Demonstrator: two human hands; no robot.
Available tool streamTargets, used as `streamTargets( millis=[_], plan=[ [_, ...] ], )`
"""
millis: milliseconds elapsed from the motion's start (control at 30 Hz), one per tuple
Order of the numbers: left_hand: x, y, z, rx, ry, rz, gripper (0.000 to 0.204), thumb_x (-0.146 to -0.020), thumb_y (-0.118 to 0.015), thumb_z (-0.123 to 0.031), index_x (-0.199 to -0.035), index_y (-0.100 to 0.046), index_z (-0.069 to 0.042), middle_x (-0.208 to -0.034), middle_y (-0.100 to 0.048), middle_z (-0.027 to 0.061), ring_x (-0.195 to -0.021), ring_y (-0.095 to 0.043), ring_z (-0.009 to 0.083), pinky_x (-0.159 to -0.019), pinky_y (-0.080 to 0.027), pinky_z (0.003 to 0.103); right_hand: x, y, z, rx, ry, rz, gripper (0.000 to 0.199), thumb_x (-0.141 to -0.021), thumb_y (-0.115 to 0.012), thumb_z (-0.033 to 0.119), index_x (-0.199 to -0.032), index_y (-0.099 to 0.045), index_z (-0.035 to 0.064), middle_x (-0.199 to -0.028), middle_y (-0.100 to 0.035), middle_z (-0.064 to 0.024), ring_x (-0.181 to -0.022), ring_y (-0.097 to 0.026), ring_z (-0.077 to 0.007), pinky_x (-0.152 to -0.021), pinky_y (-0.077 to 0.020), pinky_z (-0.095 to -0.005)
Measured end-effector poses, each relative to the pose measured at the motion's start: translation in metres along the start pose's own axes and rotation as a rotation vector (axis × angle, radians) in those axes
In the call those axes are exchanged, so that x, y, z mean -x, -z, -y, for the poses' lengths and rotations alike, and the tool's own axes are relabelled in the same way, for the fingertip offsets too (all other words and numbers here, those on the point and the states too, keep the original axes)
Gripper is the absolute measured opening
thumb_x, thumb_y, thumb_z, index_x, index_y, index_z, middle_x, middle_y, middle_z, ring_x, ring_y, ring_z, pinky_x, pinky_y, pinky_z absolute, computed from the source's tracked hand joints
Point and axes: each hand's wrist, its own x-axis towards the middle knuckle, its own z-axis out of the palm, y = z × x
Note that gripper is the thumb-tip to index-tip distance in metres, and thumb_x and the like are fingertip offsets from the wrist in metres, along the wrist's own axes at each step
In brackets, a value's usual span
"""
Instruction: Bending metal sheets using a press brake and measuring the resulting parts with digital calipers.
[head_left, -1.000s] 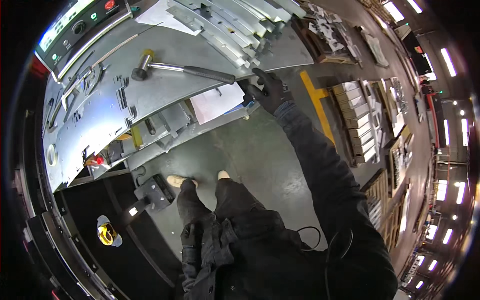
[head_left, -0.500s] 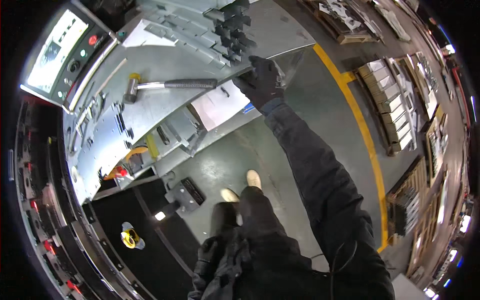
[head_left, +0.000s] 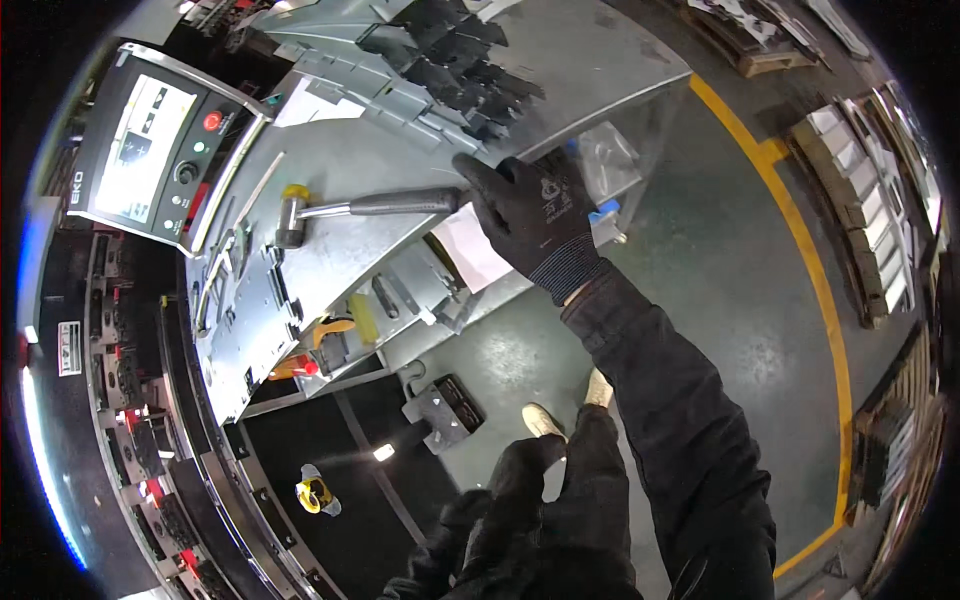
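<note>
My right hand (head_left: 540, 220), in a black glove, is over the front edge of the grey metal worktable (head_left: 345, 255). Its fingers are apart, and I see nothing held in them. The tips are close to the black grip of a hammer (head_left: 400, 203) lying on the tabletop; whether they touch it I cannot tell. Behind the fingers stands a pile of bent grey sheet-metal parts (head_left: 400, 95), dark at its right end. My left arm (head_left: 445, 540) hangs low beside my legs, its hand lost in the dark clothing.
A control panel (head_left: 140, 150) with a lit screen stands at the table's left end. Flat cut metal pieces (head_left: 255, 320) lie near it. Under the top, a shelf holds white paper (head_left: 470, 250) and tools. A foot pedal (head_left: 445, 415) sits on the floor. Loaded pallets stand rightward.
The view has shifted, so the table and hammer sit farther right. My right hand is now closer to the hammer's grip, with its back more visible. My left hand has dropped from sight.
</note>
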Motion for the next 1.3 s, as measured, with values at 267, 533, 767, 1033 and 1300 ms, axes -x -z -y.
streamTargets(
  millis=[267, 533, 767, 1033, 1300],
  plan=[
    [0.017, -0.024, 0.043, 0.172, 0.138, -0.089, 0.027, -0.080, -0.050, -0.014, -0.103, -0.050, -0.001, -0.088, -0.057, 0.0096, -0.073, -0.054, 0.0162, -0.065, -0.043, 0.024, -0.009, 0.021, 0.037, 0.260, 0.124, 0.294, 0.045, -0.073, -0.045, 0.016, -0.117, -0.039, 0.0244, -0.070, -0.054, -0.0068, -0.051, -0.050, -0.0225, -0.050, -0.0396, -0.0328],
    [0.032, -0.058, 0.049, 0.355, 0.306, -0.033, 0.026, -0.078, -0.053, -0.020, -0.098, -0.053, -0.002, -0.082, -0.058, 0.0076, -0.069, -0.053, 0.0156, -0.061, -0.044, 0.025, -0.027, 0.035, 0.033, 0.383, 0.104, 0.199, 0.050, -0.073, -0.045, 0.019, -0.121, -0.033, 0.0232, -0.069, -0.056, -0.0086, -0.049, -0.052, -0.0241, -0.041, -0.0385, -0.0348],
    [0.033, -0.072, 0.050, 0.480, 0.271, -0.030, 0.024, -0.079, -0.052, -0.019, -0.095, -0.053, -0.001, -0.077, -0.058, 0.0084, -0.065, -0.053, 0.0156, -0.058, -0.044, 0.025, -0.041, 0.059, 0.027, 0.414, 0.051, 0.259, 0.051, -0.074, -0.044, 0.021, -0.123, -0.031, 0.0193, -0.069, -0.057, -0.0104, -0.052, -0.054, -0.0263, -0.041, -0.0399, -0.0367],
    [0.015, -0.081, 0.061, 0.534, 0.175, -0.030, 0.021, -0.079, -0.051, -0.017, -0.092, -0.054, -0.001, -0.074, -0.058, 0.0097, -0.062, -0.052, 0.0155, -0.057, -0.044, 0.024, -0.064, 0.071, 0.040, 0.429, 0.038, 0.259, 0.054, -0.074, -0.044, 0.025, -0.125, -0.028, 0.0203, -0.071, -0.057, -0.0116, -0.054, -0.054, -0.0288, -0.046, -0.0404, -0.0382],
    [-0.004, -0.080, 0.084, 0.427, 0.163, -0.063, 0.025, -0.077, -0.053, -0.021, -0.090, -0.055, 0.000, -0.074, -0.058, 0.0084, -0.062, -0.052, 0.0149, -0.058, -0.043, 0.025, -0.075, 0.077, 0.018, 0.382, -0.055, 0.359, 0.057, -0.074, -0.048, 0.029, -0.127, -0.028, 0.0186, -0.057, -0.054, -0.0091, -0.056, -0.053, -0.0301, -0.051, -0.0389, -0.0387]
  ],
)
